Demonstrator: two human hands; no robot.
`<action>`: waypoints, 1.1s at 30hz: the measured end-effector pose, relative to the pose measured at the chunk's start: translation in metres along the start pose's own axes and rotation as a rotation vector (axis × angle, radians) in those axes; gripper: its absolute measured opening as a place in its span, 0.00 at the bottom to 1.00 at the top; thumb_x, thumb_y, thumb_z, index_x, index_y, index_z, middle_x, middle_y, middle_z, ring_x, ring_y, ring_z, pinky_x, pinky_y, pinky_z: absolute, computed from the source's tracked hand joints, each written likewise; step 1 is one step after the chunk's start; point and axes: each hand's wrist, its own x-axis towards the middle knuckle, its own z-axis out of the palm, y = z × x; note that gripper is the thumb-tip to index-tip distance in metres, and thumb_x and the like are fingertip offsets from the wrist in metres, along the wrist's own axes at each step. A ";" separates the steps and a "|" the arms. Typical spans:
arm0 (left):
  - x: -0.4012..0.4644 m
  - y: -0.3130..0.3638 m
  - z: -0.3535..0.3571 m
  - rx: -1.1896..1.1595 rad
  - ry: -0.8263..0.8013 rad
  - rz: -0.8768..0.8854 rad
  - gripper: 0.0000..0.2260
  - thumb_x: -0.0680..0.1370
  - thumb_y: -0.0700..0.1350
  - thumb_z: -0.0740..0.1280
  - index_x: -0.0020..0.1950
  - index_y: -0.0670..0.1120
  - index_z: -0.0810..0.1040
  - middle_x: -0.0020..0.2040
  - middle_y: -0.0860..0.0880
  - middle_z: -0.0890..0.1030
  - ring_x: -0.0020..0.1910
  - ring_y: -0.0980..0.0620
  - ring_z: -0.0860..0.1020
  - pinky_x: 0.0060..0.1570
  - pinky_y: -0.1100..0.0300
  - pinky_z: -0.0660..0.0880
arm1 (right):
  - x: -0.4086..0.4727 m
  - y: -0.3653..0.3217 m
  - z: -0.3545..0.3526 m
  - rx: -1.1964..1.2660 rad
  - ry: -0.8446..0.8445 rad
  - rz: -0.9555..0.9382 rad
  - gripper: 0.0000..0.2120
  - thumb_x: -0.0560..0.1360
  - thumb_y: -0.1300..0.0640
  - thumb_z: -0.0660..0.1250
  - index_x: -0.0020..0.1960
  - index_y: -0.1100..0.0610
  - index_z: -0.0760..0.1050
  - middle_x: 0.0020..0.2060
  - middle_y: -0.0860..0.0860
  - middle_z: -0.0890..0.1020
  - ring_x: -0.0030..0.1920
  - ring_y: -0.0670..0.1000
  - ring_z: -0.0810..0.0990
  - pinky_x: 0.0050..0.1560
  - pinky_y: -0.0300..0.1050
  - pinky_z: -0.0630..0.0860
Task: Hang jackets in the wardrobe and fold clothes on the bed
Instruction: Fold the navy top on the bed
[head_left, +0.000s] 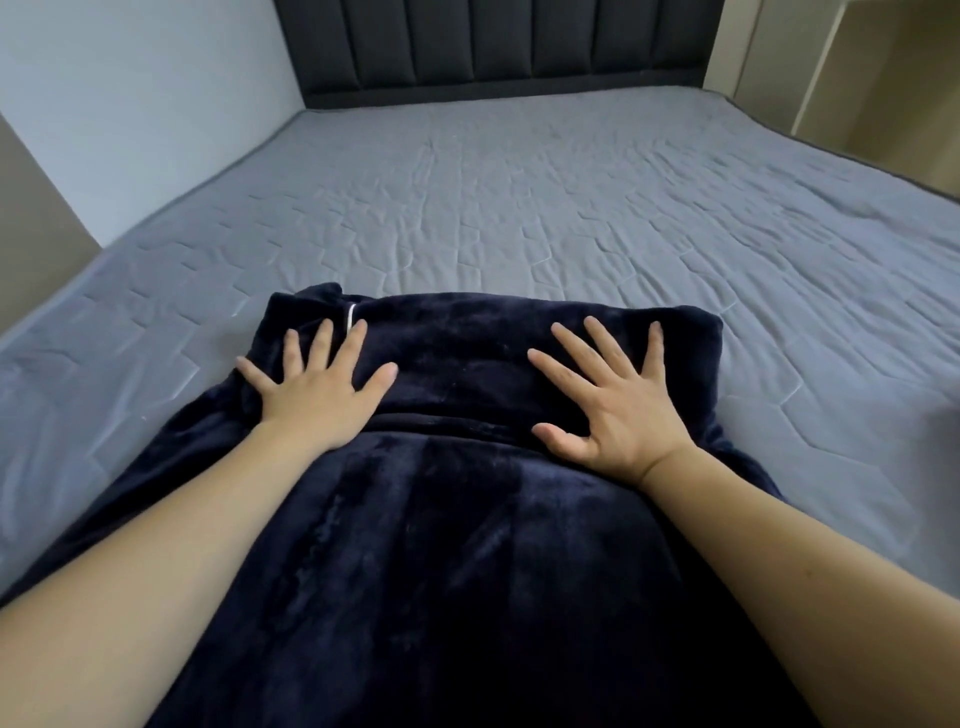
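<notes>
A dark fleece garment (467, 519) is pressed flat by the left hand (317, 387) and the right hand (618, 410), each grip open with fingers spread. It is laid on the bed (519, 208), covered in grey quilted fabric. A dark padded headboard (493, 47) is seen behind.

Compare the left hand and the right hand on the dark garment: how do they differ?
The left hand lies at the dark garment's left edge, by a white strip; the right hand lies nearer its right edge. The right hand's fingers spread wider. Both press flat, palms down.

Dark padded headboard (498, 47) at far end; pale wall (135, 104) left.
</notes>
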 end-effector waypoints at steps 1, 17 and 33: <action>-0.001 0.003 0.000 0.018 0.007 -0.004 0.38 0.67 0.78 0.30 0.75 0.66 0.34 0.80 0.55 0.40 0.78 0.42 0.38 0.63 0.23 0.34 | 0.002 0.000 0.001 -0.032 -0.045 0.014 0.37 0.72 0.27 0.45 0.77 0.41 0.56 0.78 0.48 0.56 0.78 0.56 0.50 0.68 0.76 0.40; -0.113 -0.002 -0.002 -0.067 -0.149 -0.116 0.31 0.79 0.65 0.37 0.78 0.53 0.34 0.79 0.51 0.34 0.77 0.49 0.31 0.70 0.32 0.35 | -0.086 -0.035 -0.026 0.017 -0.410 0.240 0.34 0.75 0.34 0.36 0.78 0.45 0.35 0.78 0.49 0.36 0.77 0.51 0.34 0.74 0.56 0.33; -0.307 0.018 -0.137 0.168 -1.006 0.462 0.51 0.43 0.81 0.68 0.64 0.69 0.60 0.65 0.59 0.63 0.66 0.50 0.66 0.67 0.47 0.67 | -0.177 -0.095 -0.141 0.223 -0.428 -0.154 0.06 0.73 0.59 0.60 0.49 0.51 0.70 0.47 0.48 0.73 0.48 0.55 0.77 0.48 0.50 0.73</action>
